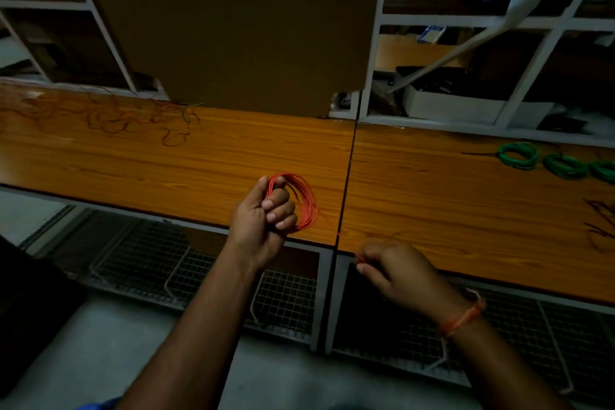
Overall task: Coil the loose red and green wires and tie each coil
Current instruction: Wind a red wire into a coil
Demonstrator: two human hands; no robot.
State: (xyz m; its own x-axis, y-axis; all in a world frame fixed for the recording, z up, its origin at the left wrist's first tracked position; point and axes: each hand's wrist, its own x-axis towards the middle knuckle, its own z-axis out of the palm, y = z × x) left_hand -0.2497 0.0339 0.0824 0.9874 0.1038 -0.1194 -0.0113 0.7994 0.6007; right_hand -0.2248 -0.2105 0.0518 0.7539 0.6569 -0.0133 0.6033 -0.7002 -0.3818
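Gripping red wire coil [304, 201] in left hand [263, 223], right hand [394, 271] pinching its tail

left hand [263, 216] over the near edge of the bench [166, 156], holding a wire coil [304, 201] just to its right. right hand [396, 271] nearer and to the right, at the bench edge. loose wires [109, 118] far left, behind the left hand. three tied coils [559, 163] far right, beyond the right hand. wire racks [186, 263] below the bench.
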